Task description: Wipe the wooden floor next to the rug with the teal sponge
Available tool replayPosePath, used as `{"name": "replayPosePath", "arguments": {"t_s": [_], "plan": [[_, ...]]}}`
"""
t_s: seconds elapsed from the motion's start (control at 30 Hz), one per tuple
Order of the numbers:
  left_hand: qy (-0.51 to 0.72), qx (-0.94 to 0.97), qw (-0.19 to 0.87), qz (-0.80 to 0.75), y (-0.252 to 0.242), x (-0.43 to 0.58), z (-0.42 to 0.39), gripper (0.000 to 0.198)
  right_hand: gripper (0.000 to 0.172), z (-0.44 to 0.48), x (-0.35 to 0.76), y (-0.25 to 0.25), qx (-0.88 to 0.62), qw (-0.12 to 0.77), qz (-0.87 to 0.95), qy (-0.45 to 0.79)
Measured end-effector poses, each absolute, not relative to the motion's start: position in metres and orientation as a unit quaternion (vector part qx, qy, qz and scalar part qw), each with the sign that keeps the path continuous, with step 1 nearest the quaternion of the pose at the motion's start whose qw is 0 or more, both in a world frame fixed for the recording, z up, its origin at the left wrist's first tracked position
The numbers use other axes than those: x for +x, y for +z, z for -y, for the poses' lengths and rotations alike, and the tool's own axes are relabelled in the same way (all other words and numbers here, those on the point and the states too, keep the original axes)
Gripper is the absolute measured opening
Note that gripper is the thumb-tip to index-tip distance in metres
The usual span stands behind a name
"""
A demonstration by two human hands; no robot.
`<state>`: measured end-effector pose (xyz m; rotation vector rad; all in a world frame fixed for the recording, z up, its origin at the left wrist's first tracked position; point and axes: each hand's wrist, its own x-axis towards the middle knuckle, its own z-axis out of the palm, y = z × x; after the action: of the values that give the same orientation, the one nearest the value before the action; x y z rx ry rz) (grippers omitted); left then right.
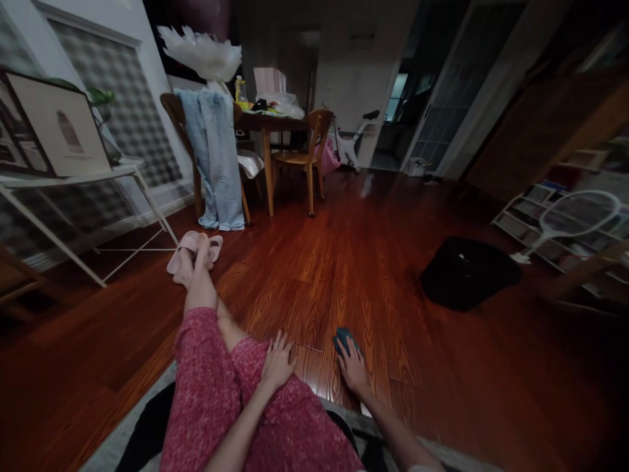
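Observation:
My right hand reaches down near the floor on the right, its fingers over a bunched teal cloth. The palm side is turned away, so how firmly the fingers grip the cloth is hidden. My left hand rests flat on my thigh, on pink-red speckled trousers, with its fingers stretched out and nothing in them. The reddish-brown wooden floor spreads out in front of both hands.
A black bin stands on the right, close to a white racket and a low shelf. Pink slippers are at my feet. Farther off are a chair draped with light blue jeans, a wooden chair and a table. At left stands a white side table.

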<state>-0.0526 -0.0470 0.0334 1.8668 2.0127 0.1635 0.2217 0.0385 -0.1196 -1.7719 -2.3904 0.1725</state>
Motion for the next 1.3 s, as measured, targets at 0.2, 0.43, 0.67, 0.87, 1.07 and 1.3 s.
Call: {"name": "replayPosePath", "arguments": {"t_s": [0.2,0.43,0.67,0.87,1.07,1.3], "plan": [[0.057,0.665,0.199,-0.717,0.038,-0.052,0.048,0.052,0.054,0.054,0.253,-0.131,-0.579,0.069,0.807,0.093],[0.047,0.666,0.200,-0.717,0.038,-0.054,0.050,0.052,0.054,0.012,0.228,-0.116,-0.610,0.060,0.785,0.091],[0.053,0.663,0.197,-0.720,0.035,-0.054,0.048,0.055,0.058,-0.092,0.173,-0.083,-0.681,0.018,0.724,0.110],[0.052,0.659,0.203,-0.723,0.032,-0.051,0.045,0.055,0.057,-0.072,0.177,-0.097,-0.631,0.031,0.767,0.109],[0.059,0.662,0.198,-0.721,0.033,-0.051,0.047,0.053,0.056,0.017,0.236,-0.126,-0.549,0.056,0.823,0.134],[0.053,0.667,0.202,-0.715,0.038,-0.054,0.050,0.054,0.054,0.027,0.260,-0.120,-0.578,0.039,0.807,0.114]]}}
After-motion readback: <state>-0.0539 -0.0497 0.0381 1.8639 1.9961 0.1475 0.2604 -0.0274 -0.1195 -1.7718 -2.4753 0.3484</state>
